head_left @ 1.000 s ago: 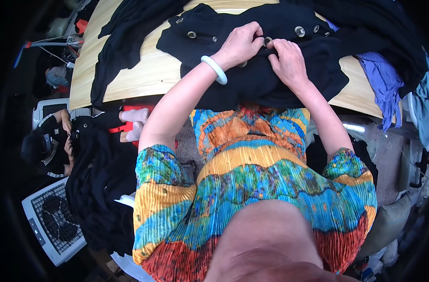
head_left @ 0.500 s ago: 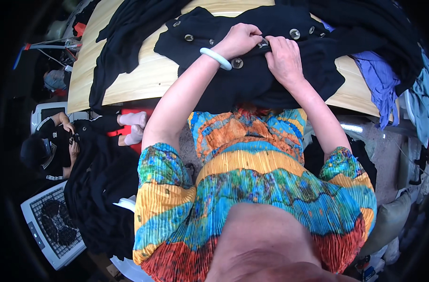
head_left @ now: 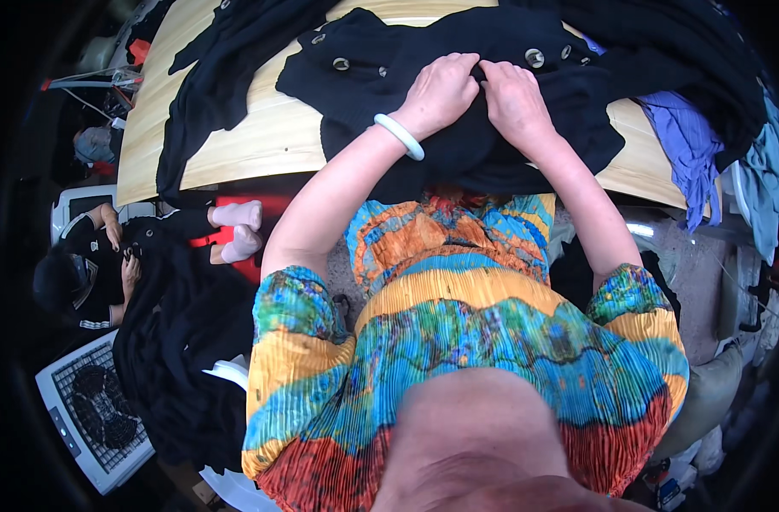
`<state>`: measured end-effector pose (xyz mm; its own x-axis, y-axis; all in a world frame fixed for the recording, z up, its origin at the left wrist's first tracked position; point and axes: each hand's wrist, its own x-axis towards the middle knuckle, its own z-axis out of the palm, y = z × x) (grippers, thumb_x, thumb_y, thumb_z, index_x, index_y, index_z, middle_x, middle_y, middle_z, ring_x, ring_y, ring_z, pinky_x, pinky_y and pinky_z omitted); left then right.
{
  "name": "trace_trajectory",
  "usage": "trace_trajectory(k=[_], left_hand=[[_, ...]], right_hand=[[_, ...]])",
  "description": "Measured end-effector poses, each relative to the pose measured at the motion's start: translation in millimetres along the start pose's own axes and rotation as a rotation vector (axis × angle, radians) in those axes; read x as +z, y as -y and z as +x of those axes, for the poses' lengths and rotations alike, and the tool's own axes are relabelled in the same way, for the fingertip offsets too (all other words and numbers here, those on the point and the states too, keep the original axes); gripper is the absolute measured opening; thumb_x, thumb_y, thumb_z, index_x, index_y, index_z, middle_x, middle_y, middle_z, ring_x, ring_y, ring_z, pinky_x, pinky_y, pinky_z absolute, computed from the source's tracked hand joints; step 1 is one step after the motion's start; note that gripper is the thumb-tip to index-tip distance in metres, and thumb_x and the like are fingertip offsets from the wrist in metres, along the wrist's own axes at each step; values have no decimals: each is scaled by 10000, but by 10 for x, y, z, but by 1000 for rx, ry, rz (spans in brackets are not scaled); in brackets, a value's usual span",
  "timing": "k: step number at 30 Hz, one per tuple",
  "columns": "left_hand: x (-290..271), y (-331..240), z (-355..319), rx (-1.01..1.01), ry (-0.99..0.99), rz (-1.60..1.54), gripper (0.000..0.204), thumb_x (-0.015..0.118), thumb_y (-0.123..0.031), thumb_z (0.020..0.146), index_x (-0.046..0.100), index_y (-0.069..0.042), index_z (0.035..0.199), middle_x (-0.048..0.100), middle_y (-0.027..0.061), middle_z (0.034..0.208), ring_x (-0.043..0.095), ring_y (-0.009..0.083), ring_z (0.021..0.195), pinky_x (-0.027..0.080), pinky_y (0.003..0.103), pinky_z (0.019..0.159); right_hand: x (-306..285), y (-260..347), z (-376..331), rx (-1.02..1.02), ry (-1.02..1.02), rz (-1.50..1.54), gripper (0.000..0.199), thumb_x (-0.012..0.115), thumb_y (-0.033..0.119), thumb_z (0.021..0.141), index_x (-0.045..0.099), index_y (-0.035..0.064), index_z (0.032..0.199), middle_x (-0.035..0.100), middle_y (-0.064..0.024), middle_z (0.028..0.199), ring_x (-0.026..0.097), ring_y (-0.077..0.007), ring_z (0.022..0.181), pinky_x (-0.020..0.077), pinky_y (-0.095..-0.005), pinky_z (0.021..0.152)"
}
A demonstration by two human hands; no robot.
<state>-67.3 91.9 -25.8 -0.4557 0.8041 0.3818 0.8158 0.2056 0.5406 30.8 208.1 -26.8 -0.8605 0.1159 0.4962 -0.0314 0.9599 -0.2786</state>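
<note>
A black knit garment (head_left: 389, 136) with large round buttons lies spread over the table in front of me. My left hand (head_left: 443, 94), with a pale bangle (head_left: 400, 136) on its wrist, pinches the cloth near the middle of the garment. Close beside it, my right hand (head_left: 517, 101) is closed on the same cloth, the fingertips of both hands almost meeting. What lies under the fingertips is hidden. One big button (head_left: 535, 58) shows just beyond my right hand, and another button (head_left: 342, 64) sits further left.
The wooden table (head_left: 279, 158) carries more black cloth (head_left: 210, 94) at its left. Purple cloth (head_left: 688, 145) and teal cloth (head_left: 769, 171) hang at the right. Lower left, a seated person (head_left: 87, 264) handles black cloth beside a white fan unit (head_left: 99, 410).
Both hands have come slightly nearer to me, and my left hand has turned so its back shows more. A button visible between the hands before is now covered. The seated person's hands have shifted.
</note>
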Motion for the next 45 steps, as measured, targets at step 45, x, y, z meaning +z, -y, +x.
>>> trace_trajectory(k=[45], left_hand=[[-265,129,-25,-41,133,-287,306,513,-16,780,545,-15,1085,625,138,947,610,228,894,468,302,789]], right_hand=[[-279,-111,196,195,431,558,243,536,138,778,594,14,980,595,-117,704,579,-196,665,455,-307,661]])
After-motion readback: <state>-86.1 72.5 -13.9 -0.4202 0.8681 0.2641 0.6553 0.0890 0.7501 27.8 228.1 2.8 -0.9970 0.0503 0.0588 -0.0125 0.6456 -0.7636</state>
